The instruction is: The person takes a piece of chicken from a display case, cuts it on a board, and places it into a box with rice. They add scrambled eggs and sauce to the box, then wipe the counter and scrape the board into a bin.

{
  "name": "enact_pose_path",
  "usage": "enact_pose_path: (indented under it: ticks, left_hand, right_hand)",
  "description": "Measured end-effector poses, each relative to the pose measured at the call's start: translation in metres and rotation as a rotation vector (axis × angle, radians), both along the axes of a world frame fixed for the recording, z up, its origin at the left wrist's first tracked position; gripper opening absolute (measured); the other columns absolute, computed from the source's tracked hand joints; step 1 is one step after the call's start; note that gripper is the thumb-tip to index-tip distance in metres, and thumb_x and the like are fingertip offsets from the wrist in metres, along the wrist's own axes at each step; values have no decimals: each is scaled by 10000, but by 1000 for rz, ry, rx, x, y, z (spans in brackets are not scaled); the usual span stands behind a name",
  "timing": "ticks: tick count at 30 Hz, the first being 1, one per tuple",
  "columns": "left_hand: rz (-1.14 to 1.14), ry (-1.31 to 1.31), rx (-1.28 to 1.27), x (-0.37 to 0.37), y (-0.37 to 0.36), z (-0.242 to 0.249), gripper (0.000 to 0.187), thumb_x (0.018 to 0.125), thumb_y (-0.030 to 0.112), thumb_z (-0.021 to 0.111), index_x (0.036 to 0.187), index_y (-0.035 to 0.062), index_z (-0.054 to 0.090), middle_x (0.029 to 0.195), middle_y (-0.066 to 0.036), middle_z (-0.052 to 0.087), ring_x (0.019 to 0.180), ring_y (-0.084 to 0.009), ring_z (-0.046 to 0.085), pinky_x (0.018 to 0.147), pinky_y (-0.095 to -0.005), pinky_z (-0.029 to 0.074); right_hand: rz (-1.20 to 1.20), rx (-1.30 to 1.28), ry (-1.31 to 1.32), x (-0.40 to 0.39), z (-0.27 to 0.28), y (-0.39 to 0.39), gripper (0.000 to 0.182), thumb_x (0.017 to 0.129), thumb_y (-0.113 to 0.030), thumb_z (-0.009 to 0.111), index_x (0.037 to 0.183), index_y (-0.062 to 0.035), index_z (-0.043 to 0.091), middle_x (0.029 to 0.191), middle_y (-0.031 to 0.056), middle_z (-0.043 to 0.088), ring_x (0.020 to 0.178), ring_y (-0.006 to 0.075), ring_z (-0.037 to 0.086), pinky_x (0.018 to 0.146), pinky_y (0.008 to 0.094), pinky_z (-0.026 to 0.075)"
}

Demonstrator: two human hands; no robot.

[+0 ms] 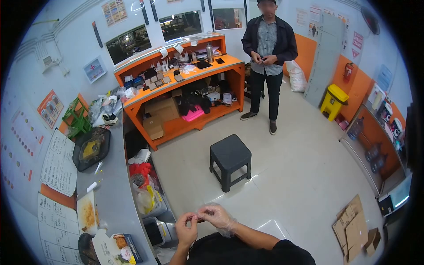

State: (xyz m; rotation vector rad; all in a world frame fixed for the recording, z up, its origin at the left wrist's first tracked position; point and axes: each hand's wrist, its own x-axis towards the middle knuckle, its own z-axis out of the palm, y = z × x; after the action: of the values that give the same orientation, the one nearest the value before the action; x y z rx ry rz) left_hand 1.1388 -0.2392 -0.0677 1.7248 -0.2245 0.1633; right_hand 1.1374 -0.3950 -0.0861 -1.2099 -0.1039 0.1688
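Note:
In front of my black shirt, my two hands meet at the fingertips. My right hand wears a thin clear plastic glove, loose around the wrist. Its fingers are bent inward and closed. My left hand looks bare, its thumb and fingers pinched together beside the right fingertips. Whatever lies between the fingers is too small to make out. To the left, on the grey counter, stands an opened food box with a browned piece of food and a white wrapped item inside.
Ahead is a dark plastic stool. Behind it a person stands near an orange desk covered with small devices. A black tray and a stained board lie on the counter. Flattened cardboard is at right.

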Motion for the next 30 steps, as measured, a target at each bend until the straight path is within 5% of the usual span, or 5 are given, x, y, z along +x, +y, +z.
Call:
enact_pose_path:
  ticks: [9,15,23,25,30]
  left_hand:
    - [-128,-138,190,4,-6,2,97,807,8,662,896,-22,642,770,-97,617,703,-156,589,663,-266,470]
    - [-149,63,-90,2,-14,-9,69,835,19,666,891,-21,659,782,-66,627,747,-132,608,692,-251,488]
    - [22,-34,169,3,-14,12,38,821,-9,657,854,-27,650,763,-92,661,746,-152,629,714,-279,496]
    - [63,-152,197,5,-10,11,54,790,14,681,837,-8,667,764,-105,665,715,-182,632,691,-288,494]
    - [192,-148,266,-10,4,1,61,745,49,707,793,19,686,782,-114,683,704,-215,643,668,-309,488]
  right_hand:
    - [-135,23,-9,-17,6,-8,194,905,-119,640,1020,36,617,945,51,626,902,121,596,818,273,504]
    - [-191,-54,-28,-20,17,-8,150,909,-105,628,971,31,618,899,36,611,875,103,584,799,267,496]
    - [-200,17,-1,-17,0,-3,129,893,-106,650,927,15,625,839,24,606,830,104,579,767,263,488]
    - [-263,-433,-194,-1,2,-11,118,877,-111,672,885,2,638,832,38,635,824,115,596,768,279,488]
    - [-44,-277,-15,-7,27,-8,137,890,-129,647,861,4,663,857,64,686,807,125,629,754,274,498]
